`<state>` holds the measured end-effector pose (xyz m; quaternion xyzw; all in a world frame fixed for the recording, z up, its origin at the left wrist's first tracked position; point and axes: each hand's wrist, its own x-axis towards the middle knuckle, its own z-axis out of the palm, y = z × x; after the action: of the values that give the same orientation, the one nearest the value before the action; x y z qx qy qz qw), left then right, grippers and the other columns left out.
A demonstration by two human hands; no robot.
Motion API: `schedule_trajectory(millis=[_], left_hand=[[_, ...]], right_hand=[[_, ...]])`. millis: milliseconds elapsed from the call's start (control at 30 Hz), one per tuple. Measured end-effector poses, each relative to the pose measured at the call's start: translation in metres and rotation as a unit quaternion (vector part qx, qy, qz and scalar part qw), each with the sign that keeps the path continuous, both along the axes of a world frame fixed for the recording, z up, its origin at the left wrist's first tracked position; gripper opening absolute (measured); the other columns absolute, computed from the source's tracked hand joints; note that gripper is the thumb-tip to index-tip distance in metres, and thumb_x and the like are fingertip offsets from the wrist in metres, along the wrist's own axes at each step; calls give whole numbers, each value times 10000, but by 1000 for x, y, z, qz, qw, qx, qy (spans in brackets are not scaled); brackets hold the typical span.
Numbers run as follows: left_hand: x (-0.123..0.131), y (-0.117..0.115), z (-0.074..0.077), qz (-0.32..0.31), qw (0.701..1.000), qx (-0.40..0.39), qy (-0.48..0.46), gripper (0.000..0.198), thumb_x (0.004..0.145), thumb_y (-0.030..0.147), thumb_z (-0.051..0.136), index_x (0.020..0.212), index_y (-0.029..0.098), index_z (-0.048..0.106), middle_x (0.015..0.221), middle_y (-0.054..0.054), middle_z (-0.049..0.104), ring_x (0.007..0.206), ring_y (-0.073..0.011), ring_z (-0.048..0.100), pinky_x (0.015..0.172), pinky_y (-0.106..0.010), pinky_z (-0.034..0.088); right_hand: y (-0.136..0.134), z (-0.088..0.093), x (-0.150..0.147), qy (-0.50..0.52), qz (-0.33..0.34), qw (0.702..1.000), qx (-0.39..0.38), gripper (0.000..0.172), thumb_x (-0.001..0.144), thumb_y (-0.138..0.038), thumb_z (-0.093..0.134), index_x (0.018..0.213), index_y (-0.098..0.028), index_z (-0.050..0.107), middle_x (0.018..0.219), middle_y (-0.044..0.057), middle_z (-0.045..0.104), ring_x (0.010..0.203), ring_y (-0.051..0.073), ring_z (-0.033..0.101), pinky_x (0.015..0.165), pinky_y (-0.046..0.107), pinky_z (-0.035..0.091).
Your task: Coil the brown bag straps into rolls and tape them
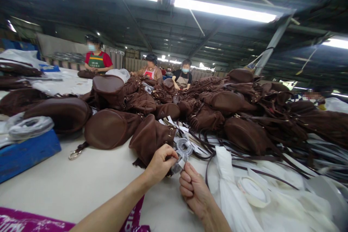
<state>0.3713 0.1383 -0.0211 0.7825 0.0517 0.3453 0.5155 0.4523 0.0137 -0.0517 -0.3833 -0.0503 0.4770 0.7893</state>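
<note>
Between my hands is a small clear plastic wrapper [177,167] with a white piece on it. My left hand [161,163] pinches its upper left side, fingertips pressed together. On the right, the curled fingers of my right hand [191,185] grip its lower right edge. A coiled strap in clear plastic [184,147] lies just above my fingertips; whether it joins the wrapper I cannot tell. Right behind my left hand sits a brown leather bag [151,138] with small metal rings.
Brown bags [106,129] pile across the table [89,177]. A blue box [29,154] with wrapped coils stands left. Dark straps, white sheeting [231,195] and a tape roll [253,190] lie right. Purple printed plastic [32,220] is at the near edge. Several people stand beyond the pile.
</note>
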Motion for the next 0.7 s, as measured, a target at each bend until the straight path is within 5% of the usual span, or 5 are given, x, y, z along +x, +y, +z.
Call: schedule_trajectory(millis=[133, 433, 700], left_hand=[[1, -1, 2, 37, 999, 20, 23, 113, 719, 106, 521, 633, 175, 542, 761, -8, 541, 771, -150, 512, 726, -250, 393], [16, 11, 8, 41, 975, -121, 182, 50, 626, 137, 500, 604, 161, 537, 506, 38, 441, 485, -116, 411, 489, -231, 333], [-1, -1, 34, 100, 987, -34, 120, 81, 637, 115, 524, 595, 182, 541, 736, -21, 553, 784, -173, 501, 732, -273, 400]], right_hand=[[2, 1, -2, -24, -15, 1000, 0, 607, 492, -450, 906, 747, -218, 407, 450, -168, 335, 338, -13, 168, 353, 110, 51], [15, -1, -10, -210, -83, 973, -57, 542, 574, -625, 783, 711, -210, 463, 450, -149, 314, 354, 11, 144, 331, 140, 93], [19, -1, -10, -329, -153, 930, -56, 465, 713, -641, 652, 653, -215, 476, 481, -111, 292, 408, 61, 192, 374, 194, 143]])
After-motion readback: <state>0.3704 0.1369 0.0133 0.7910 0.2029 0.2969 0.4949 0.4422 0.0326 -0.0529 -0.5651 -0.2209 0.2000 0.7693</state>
